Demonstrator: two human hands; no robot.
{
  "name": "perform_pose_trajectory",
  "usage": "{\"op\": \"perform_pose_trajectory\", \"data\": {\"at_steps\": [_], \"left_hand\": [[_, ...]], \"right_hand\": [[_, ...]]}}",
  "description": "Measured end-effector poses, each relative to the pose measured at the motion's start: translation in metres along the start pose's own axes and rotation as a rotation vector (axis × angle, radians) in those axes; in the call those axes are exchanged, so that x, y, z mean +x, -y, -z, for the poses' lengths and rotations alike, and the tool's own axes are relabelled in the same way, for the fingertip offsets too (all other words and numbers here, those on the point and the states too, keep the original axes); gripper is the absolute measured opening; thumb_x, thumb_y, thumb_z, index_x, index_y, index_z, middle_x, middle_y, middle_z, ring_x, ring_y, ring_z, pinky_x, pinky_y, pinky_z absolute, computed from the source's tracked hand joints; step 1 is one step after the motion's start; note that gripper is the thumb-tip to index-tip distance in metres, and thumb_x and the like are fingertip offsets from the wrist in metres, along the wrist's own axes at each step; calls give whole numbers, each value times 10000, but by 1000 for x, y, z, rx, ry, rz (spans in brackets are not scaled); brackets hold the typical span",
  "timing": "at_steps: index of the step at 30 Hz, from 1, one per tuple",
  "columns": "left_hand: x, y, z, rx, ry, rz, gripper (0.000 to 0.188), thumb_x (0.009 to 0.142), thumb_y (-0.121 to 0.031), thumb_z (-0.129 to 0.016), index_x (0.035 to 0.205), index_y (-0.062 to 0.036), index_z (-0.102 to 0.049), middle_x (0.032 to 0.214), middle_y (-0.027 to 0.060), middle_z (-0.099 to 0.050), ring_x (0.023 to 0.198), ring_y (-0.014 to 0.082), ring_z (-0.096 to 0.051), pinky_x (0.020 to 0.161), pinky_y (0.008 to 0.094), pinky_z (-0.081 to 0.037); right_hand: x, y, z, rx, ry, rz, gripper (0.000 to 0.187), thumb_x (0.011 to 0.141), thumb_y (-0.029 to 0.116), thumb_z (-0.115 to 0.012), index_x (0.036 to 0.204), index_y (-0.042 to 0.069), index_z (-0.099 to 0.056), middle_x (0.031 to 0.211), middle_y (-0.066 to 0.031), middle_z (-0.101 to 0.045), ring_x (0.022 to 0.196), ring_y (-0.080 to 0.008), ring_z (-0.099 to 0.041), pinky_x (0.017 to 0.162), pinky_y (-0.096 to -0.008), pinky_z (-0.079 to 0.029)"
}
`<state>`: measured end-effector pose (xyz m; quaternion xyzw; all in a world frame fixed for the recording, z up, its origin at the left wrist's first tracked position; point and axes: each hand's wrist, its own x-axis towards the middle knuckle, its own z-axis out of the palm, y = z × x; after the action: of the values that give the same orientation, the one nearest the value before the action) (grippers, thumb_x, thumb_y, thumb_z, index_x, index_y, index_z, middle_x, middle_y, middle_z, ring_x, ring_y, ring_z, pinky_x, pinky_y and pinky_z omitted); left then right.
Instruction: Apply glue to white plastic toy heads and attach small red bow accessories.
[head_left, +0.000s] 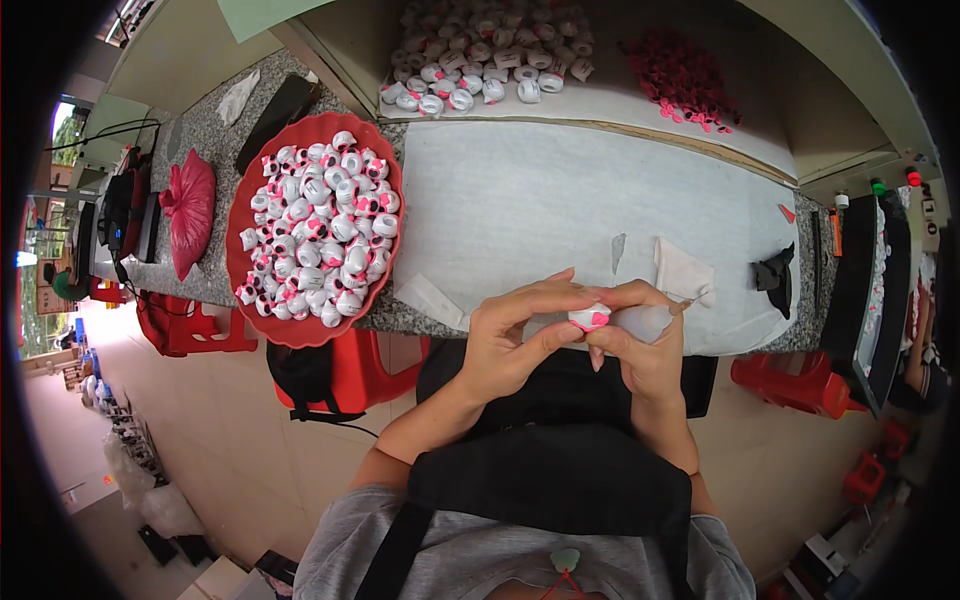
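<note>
A small rounded white piece with a pink patch (pixel 590 317) sits between the fingertips of both hands, above the near edge of the worktable. My left hand (pixel 510 335) is closed on it, thumb below and fingers above. My right hand (pixel 648 365) is closed around a translucent squeeze bottle (pixel 643 322) with a thin needle tip, which points away to the right. Its fingertips also touch the small piece. At the left, a red scalloped basin (pixel 397 235) is heaped with similar white-and-pink pieces, some showing dark spots.
White paper (pixel 510 200) covers the table, with a folded white cloth (pixel 683 268) and a black scrap (pixel 773 277) on it. A shelf beyond holds many white pieces (pixel 490 60) and a pile of pink parts (pixel 685 80). A pink bag (pixel 190 213) lies far left; red stools (pixel 375 365) stand below.
</note>
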<state>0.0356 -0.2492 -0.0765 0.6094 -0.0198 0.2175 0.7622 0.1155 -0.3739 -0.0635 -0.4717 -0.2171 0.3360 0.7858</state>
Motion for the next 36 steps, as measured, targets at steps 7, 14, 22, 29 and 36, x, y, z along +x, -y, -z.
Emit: {"op": "perform_pose_trajectory", "data": {"at_steps": [7,14,22,29,36], "left_hand": [[-2,-1,2,-153,14,74,251,717,-4,-547,967,2,-525,945,94,-547,919,156,-499,949,362,-241],[-4,5,-1,-63,32,-96,199,720,-89,-576,901,-15,-542,906,119,-564,893,229,-515,901,428,-274],[-6,-16,5,293,-101,-148,223,728,32,-490,950,28,-470,937,125,-508,897,204,-478,898,402,-301],[12,-68,65,1260,-680,-290,300,687,0,-543,984,-14,-505,1018,113,-456,948,223,-430,824,306,-319],[127,5,45,1208,-278,-253,220,668,-20,-547,880,-74,-550,832,122,-508,799,278,-507,649,353,-421]], "right_hand": [[3,8,-4,-27,-31,-149,238,655,-46,-599,882,-47,-526,681,-100,-556,530,-98,-512,404,-190,-406],[-8,2,-6,-20,-51,-24,220,628,-62,-599,836,-54,-529,680,-126,-552,489,-140,-515,389,-211,-414],[7,-1,-21,-21,-51,-94,313,649,-44,-546,954,-53,-474,722,-150,-549,476,-139,-497,382,-212,-413],[12,5,0,-174,-75,-58,456,644,-40,-483,1080,-6,-353,823,-128,-469,434,-105,-431,326,-180,-339],[2,9,14,-36,-27,22,305,684,3,-379,976,22,-296,957,-142,-369,501,-147,-464,354,-212,-391]]}}
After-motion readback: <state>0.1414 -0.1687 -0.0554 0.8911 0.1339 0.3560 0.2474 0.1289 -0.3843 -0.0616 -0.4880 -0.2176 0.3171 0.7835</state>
